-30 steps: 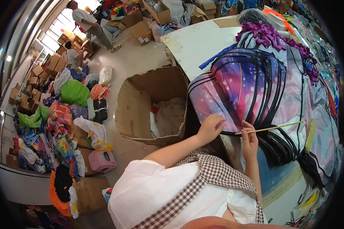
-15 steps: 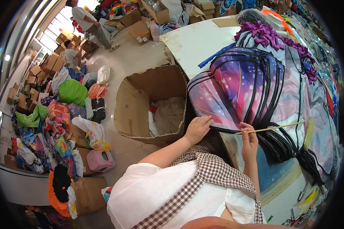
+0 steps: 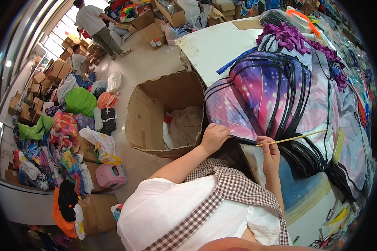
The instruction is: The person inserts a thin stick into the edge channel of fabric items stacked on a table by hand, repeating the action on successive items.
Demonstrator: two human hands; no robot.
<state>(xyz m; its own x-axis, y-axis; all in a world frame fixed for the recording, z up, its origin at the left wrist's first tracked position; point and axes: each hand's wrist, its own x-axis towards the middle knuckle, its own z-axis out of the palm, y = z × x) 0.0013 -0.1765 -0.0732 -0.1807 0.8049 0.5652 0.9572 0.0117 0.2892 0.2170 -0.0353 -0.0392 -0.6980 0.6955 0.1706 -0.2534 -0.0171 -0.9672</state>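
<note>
A thin yellowish stick (image 3: 297,137) is pinched between the thumb and fingers of my right hand (image 3: 270,154). Its short end lies by the black-bound corner of a pink and purple printed fabric piece (image 3: 230,111). My left hand (image 3: 215,137) has its fingers closed on the near edge of that same fabric, to the left of the stick. More printed fabric (image 3: 270,79) with black edging is layered on the table behind, its black strips bunched to the right of my right hand. The fingertips of my left hand are partly hidden.
A large open cardboard box (image 3: 167,94), with brown cloth inside, stands left of the white table (image 3: 213,39). Purple ruffles (image 3: 285,37) lie at the fabric's far end. Bagged goods (image 3: 79,102) and a pink stool (image 3: 110,175) line the left floor. Another person (image 3: 92,21) stands far left.
Both my hands have shifted slightly left, and the stick has moved left with my right hand. The fabric edge has moved a little with them. The standing person has moved right.
</note>
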